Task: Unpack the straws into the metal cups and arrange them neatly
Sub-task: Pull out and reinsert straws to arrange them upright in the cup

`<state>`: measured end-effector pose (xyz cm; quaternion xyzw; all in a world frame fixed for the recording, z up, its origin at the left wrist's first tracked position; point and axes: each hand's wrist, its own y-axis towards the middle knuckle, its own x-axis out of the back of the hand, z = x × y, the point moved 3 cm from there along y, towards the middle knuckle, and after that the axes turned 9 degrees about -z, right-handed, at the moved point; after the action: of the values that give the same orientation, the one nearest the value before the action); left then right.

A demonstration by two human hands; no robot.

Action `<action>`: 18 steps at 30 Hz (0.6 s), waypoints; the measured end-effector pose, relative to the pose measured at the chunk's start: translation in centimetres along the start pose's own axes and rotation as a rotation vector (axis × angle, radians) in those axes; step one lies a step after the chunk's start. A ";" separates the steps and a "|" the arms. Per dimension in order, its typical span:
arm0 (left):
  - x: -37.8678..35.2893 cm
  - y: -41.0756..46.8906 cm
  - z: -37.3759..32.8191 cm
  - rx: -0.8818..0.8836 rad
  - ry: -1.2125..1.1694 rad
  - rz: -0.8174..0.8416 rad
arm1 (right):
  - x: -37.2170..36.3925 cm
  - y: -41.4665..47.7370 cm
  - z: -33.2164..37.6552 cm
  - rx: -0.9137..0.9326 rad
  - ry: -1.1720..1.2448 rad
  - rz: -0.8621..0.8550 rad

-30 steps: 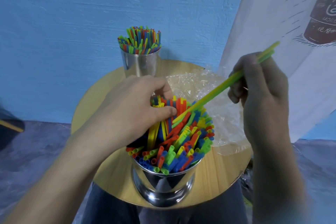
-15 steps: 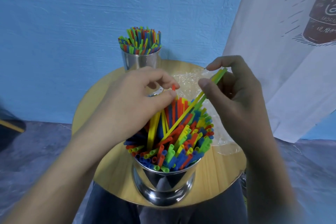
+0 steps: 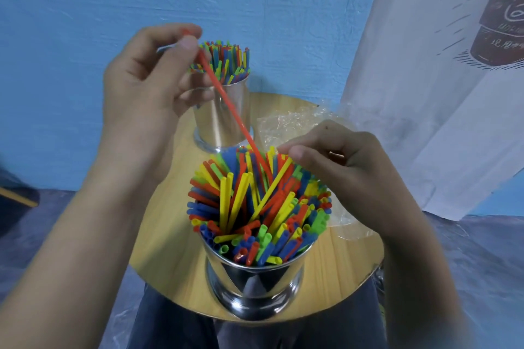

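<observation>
Left hand (image 3: 147, 85): at left, raised, pinching a long red plastic straw (image 3: 230, 110).
Far shiny metal cup (image 3: 224, 119): packed with coloured straws (image 3: 226, 56).
Near shiny metal cup (image 3: 255, 286): holds the red straw's lower end.
Right hand (image 3: 348, 170): pinching the tip of a thin yellow plastic straw (image 3: 271, 190) standing in the near cup.

We see two forearms, bare as far as they show, and both hands are bare too. The left hand (image 3: 141, 93) shows over the left side of the round wooden table (image 3: 340, 263), the right hand (image 3: 348, 167) over its right side. The visible nails are cut short. A small dark spot marks a knuckle of the right hand. Under the table's near rim we see dark blue-grey trousers (image 3: 175, 329), their cloth softly creased.
</observation>
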<state>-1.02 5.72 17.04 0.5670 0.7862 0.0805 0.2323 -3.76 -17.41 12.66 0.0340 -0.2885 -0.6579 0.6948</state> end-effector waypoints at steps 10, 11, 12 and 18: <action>1.5 0.3 0.3 -0.012 -0.222 -0.278 | 0.0 0.3 0.0 -0.067 0.108 0.015; 1.4 0.1 0.5 0.008 -0.236 -0.278 | 0.0 0.3 0.0 -0.065 0.108 0.001; 1.2 -0.1 0.7 0.035 -0.249 -0.270 | -0.1 0.4 0.1 -0.051 0.110 -0.021; 0.1 -1.3 2.0 0.168 -0.106 -0.144 | 0.7 0.3 0.2 -0.011 0.357 -0.296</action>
<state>-1.23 5.06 14.77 0.5299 0.8155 -0.0327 0.2303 -3.55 -17.99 13.21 0.1880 -0.1490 -0.7377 0.6311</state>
